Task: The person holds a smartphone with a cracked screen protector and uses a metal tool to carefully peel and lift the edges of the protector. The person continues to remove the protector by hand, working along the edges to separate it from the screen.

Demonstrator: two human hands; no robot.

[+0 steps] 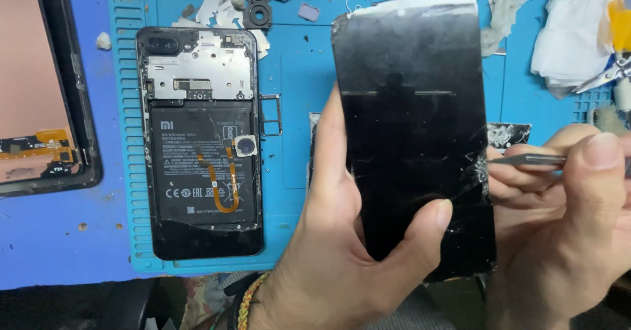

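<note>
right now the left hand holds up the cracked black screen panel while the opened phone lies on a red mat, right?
Not quite: the mat is blue, not red, as the head view shows. The rest holds: the left hand holds up the cracked black screen panel, and the opened phone lies on the mat.

The black panel (414, 139) hides the tweezers' (526, 160) tip — behind it, a cracked part (509, 135) shows only partly.

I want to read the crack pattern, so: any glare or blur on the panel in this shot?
Head view: even overhead light, sharp on the opened phone; the black screen panel in the left hand mirrors a dim silhouette; cracks show near the tweezers; the right hand looks slightly soft.
</note>
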